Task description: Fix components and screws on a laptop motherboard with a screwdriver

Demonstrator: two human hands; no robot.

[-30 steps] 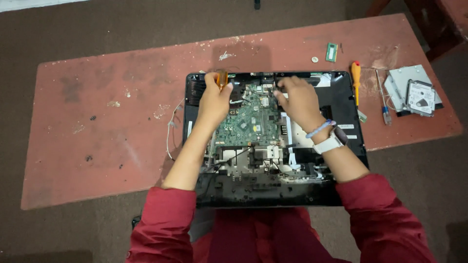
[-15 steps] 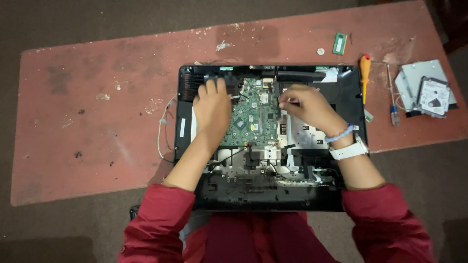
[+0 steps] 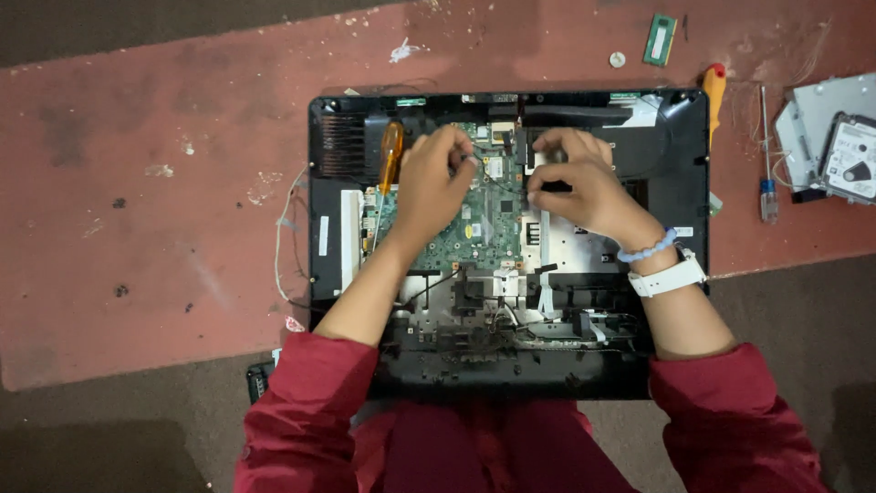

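An opened black computer chassis [image 3: 675,164] lies on a red mat, with a green motherboard [image 3: 484,228] in its middle. My left hand [image 3: 433,187] rests on the board's upper left. Its fingertips pinch at a small part near the top edge, and an orange-handled screwdriver [image 3: 391,155] is tucked in the same hand, its handle sticking out to the left. My right hand [image 3: 584,187] curls over the board's upper right edge, thumb and fingers close together. What they hold is hidden. That wrist wears a white watch and a bead bracelet.
On the red mat [image 3: 164,228], right of the chassis, lie a second orange screwdriver [image 3: 714,87], a thin blue-handled screwdriver [image 3: 766,192] and a hard drive [image 3: 849,160] on a metal bracket. A green memory module [image 3: 659,38] and a coin cell [image 3: 618,59] lie above. A white cable [image 3: 285,237] loops at the left.
My left hand went from lying flat on the board to pinching near its top edge, and the orange handle shows beside it again. My right hand stays at the upper right.
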